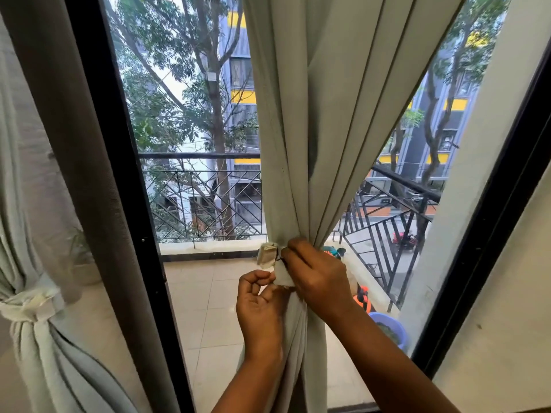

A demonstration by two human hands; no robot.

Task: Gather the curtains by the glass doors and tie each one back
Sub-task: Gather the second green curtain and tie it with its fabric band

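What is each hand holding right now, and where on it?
Right hand grips the gathered pale grey-green curtain at its bunched waist. Left hand pinches the free end of the cream fabric tie-back strap wrapped there.

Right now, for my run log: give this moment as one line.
left curtain: tied | middle curtain: gathered | right hand: grips tie strap | left hand: pinches strap end

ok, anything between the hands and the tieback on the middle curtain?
Nothing visible. The right hand already grips the tieback round the gathered curtain, and the left hand pinches its loose end just below. Both are in contact.
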